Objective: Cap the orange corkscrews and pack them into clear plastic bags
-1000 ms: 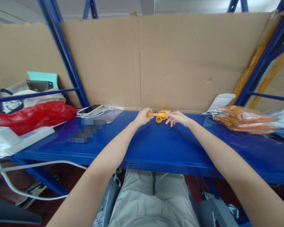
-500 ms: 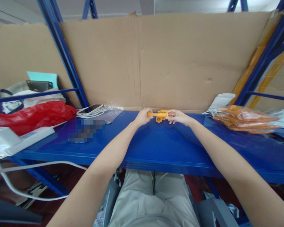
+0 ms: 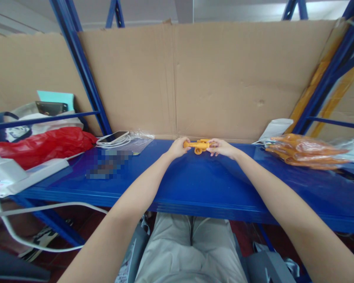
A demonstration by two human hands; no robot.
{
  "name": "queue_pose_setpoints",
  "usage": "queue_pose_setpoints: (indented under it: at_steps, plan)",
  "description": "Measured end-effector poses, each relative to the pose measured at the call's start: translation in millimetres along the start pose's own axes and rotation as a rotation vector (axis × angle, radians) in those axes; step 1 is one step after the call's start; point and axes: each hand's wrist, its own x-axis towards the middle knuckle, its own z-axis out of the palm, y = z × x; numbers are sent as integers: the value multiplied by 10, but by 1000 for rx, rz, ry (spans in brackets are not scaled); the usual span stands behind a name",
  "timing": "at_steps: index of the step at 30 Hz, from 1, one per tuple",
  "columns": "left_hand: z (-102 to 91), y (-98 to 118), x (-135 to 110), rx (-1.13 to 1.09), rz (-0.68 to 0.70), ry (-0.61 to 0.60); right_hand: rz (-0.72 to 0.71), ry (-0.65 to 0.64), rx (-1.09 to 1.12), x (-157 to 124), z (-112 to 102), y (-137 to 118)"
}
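Observation:
Between my two hands is a small yellow-orange plastic toy (image 3: 201, 147) with a long barrel-like part and a round wheel, looking like a toy cannon. At its left end, my left hand (image 3: 178, 147) is closed, thumb and fingers pinching the barrel's tip. On the opposite side my right hand (image 3: 221, 148) grips the toy's right end with thumb and forefinger, the other fingers curled loosely below. The toy is over the far part of the blue table (image 3: 206, 184); whether it touches the surface I cannot tell. My fingers hide both of its ends.
A cardboard panel (image 3: 224, 78) stands along the table's back edge. On the left lie a red plastic bag (image 3: 47, 145), a white power strip (image 3: 32, 177) and a coiled white cable (image 3: 115, 140). Orange pieces in clear plastic bags (image 3: 306, 151) lie at the right.
The whole view has shifted slightly, with the scene a little lower in the picture. Both hands keep their hold, and the toy has turned at most slightly.

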Motion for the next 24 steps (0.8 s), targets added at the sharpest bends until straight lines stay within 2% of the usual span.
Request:
queue_pose_setpoints:
  at_steps: [6, 13, 16, 19, 21, 24]
  plan:
    - [-26, -53, 93, -13, 23, -20, -13, 37, 0, 34, 18, 12]
    - [-93, -60, 349, 50, 98, -30, -97, 153, 49, 145, 77, 55]
    - [-83, -73, 466, 81, 149, -11, -132, 244, -13, 195, 25, 104]
    - [-131, -166, 543, 134, 202, -2, -170, 397, -138, 225, -76, 173]
    - [-228, -293, 556, 229, 165, -25, -175, 500, -226, 218, -126, 205]
    - [-438, -527, 502, 439, -40, -75, -114, 583, -380, 164, -116, 191]
